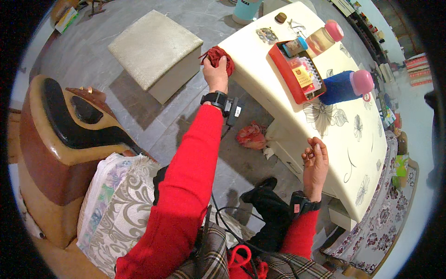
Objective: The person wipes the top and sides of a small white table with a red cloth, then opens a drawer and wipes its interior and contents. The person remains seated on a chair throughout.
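Note:
My left hand [215, 75] grips a bunched dark-red cloth [228, 64] against the rounded far-left corner of a cream table [240, 47] with a printed flower pattern. Thumb and fingers press into the cloth from above. My right hand [315, 164] is raised by the near long edge of the table, fingers loosely curled, with nothing visible in it. On the tabletop between and beyond the hands is a red open box [284, 76] that holds a spiral notepad [306, 75] and a blue-lidded jar [295, 46]. Each wrist wears a black strapped device.
Beside the box stand a pink-capped bottle [317, 42] and a blue-covered bottle [339, 88]. A brown cap [281, 17] and a small patterned packet [267, 35] lie farther off. A square stool [156, 48], a red plastic bag [252, 136] and a sofa arm [52, 139] surround me. Cables cross my lap.

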Available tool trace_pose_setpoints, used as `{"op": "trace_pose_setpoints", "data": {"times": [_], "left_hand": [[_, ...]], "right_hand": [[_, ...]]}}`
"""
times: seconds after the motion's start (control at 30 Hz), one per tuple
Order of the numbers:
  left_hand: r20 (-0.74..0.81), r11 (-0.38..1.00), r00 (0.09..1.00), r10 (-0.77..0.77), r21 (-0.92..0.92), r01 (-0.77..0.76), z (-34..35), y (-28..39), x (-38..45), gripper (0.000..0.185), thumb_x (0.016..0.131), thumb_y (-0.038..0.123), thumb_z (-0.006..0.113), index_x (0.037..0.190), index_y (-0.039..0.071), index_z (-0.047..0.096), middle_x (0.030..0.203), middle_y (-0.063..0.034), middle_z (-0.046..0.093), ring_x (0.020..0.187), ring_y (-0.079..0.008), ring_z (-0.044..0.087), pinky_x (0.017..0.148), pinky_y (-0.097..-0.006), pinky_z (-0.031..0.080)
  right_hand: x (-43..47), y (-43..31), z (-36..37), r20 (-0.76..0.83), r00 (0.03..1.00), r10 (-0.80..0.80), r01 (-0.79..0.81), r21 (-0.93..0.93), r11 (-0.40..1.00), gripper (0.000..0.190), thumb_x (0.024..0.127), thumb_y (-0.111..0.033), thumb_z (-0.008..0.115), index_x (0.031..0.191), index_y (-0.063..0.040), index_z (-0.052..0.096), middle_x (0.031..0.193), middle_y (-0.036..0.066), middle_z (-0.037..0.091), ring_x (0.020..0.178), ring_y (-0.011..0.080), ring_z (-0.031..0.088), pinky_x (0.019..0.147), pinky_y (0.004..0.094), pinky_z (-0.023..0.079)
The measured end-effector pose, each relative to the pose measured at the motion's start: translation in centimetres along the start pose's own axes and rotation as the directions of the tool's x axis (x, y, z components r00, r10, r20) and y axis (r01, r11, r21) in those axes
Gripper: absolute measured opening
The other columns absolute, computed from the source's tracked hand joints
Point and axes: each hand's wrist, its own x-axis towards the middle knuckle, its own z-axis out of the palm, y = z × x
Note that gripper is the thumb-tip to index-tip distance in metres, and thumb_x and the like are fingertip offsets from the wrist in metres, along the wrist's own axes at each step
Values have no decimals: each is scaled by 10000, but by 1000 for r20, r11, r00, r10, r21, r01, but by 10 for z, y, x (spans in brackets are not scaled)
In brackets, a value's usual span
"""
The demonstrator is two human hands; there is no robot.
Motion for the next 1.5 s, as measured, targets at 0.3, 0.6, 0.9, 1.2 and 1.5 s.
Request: {"op": "trace_pose_setpoints", "data": {"times": [0.3,0.6,0.9,1.2,1.5], "left_hand": [[105,976,985,134,160,-150,14,-23,-68,261,749,105,630,956,11,501,945,-191,547,901,-351,533,828,-411,407],[70,990,998,-3,140,-7,31,-14,-72,359,767,163,659,1016,-9,465,1028,-207,491,967,-353,485,846,-420,399],[-107,988,988,110,119,-97,33,1,-21,324,735,134,657,979,-28,518,1000,-215,523,952,-369,519,855,-430,414],[-114,882,979,171,461,-100,28,7,38,345,730,213,625,984,-5,543,1003,-208,588,921,-381,580,812,-440,463],[-213,977,974,77,210,-31,44,-18,-15,361,766,100,600,1056,-66,463,1058,-241,524,974,-360,545,839,-396,441]], "right_hand": [[-5,2,12,25,1000,-1,-1,70,998,217,928,-168,500,1096,-42,552,1044,68,584,757,82,519,666,218,451],[-2,13,26,-5,1000,4,-4,21,1000,218,932,-168,495,1101,-41,549,1033,65,592,752,80,524,663,217,448],[-9,3,1,-20,1000,-19,20,55,998,190,928,-138,489,1080,-46,556,1033,69,589,764,90,522,668,226,448],[-18,-2,-3,-15,1000,-11,13,84,996,170,927,-139,493,1051,-47,565,1008,57,603,731,80,536,654,209,449],[-18,-9,-3,-30,998,-58,62,153,986,179,925,-147,496,1051,-41,564,1005,62,604,732,83,535,664,227,453]]}}
